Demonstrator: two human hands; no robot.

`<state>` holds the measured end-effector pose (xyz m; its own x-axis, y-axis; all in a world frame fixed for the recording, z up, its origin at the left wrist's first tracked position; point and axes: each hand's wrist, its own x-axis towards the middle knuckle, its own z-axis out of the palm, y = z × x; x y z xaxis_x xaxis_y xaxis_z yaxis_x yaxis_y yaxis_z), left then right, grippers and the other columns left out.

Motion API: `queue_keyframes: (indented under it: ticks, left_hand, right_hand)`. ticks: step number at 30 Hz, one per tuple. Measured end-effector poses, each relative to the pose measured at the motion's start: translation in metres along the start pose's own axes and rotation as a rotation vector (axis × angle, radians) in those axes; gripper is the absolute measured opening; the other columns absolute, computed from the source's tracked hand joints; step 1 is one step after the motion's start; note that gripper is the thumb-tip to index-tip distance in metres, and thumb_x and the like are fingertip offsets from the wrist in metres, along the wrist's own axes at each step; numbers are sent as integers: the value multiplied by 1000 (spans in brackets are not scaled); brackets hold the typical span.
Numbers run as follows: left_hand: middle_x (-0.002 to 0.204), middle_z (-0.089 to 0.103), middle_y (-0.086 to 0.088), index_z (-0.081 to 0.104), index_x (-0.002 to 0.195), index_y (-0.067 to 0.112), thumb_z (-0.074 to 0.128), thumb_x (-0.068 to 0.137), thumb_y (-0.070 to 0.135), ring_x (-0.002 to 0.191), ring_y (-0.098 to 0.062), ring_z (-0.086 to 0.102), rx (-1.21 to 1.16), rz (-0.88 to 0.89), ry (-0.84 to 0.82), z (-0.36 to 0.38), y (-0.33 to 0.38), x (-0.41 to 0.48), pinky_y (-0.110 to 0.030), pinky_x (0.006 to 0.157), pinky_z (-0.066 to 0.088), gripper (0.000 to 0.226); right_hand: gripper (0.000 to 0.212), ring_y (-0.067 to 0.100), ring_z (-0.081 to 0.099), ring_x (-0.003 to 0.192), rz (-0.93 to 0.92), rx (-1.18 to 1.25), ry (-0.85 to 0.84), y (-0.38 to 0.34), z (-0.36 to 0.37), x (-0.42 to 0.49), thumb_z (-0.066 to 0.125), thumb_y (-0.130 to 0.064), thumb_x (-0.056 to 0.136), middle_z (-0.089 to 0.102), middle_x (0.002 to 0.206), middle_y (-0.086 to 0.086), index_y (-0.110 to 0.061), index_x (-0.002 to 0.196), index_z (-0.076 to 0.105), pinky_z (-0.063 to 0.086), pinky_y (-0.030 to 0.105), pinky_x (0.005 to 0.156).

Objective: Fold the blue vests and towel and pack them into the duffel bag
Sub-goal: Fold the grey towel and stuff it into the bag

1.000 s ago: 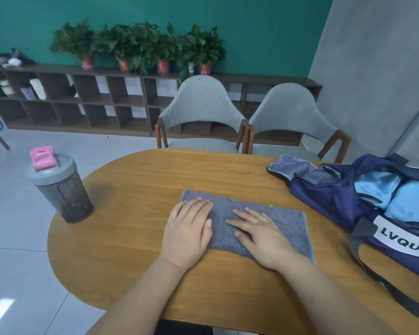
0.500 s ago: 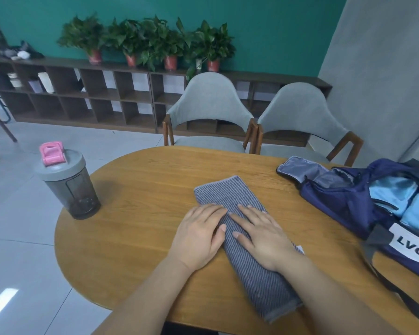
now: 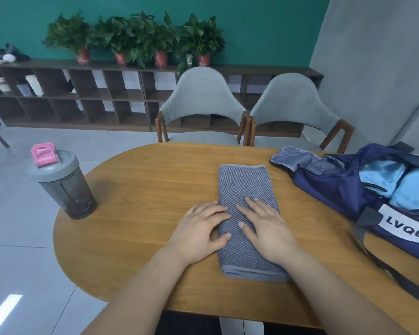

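Grey striped towel (image 3: 246, 189), folded into a long narrow strip, lies flat just to the left of the duffel bag (image 3: 336, 189). The bag is navy with a white lettered label, and it lies unzipped. Light-blue vests (image 3: 382, 175) sit inside its open top.

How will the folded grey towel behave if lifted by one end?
Likely floppy: the grey towel is layered soft cloth, so it would probably sag and unfold. Probably light: it lies thin and flat, left hand and right hand resting on it.
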<state>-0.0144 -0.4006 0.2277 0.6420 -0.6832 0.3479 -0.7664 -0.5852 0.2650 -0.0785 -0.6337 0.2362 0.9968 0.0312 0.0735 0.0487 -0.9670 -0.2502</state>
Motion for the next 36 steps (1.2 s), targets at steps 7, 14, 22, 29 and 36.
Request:
queue_keyframes:
  ticks: [7,14,22,29,36]
  left_hand:
    - [147,57,20,72,129,30,64,103,38,151,-5,34,-157,36,108,-1,19,-16,-43,120,35,29]
    - [131,68,18,75,122,24,65,105,33,138,1,50,-246,101,35,1,38,-33,-40,113,43,22]
    - [141,64,11,64,139,25,47,97,9,142,-4,46,-142,106,-17,-4,39,-34,-41,120,35,48]
    - [143,61,16,63,140,26,63,83,22,147,-2,40,-94,133,-50,-6,47,-32,-41,121,32,57]
    - [130,70,11,69,129,21,59,104,42,129,-4,59,-137,107,87,-3,44,-32,-37,117,41,34]
  right_hand:
    - [56,0,1,158,-130,69,65,33,-5,-62,27,-64,106,17,170,-23,-46,159,34,9,39,131]
    - [37,7,57,113,-377,174,263,17,-14,-82,68,-63,94,61,120,-20,-32,114,74,50,34,94]
    - [43,4,53,112,-335,213,217,24,-10,-76,70,-72,87,56,117,-25,-38,113,73,49,36,93]
    - [35,4,57,107,-266,259,290,29,-7,-76,66,-60,95,62,111,-23,-27,105,73,54,36,88]
    - [53,5,58,113,-304,264,256,22,-18,-82,74,-71,84,61,119,-24,-31,118,71,49,33,96]
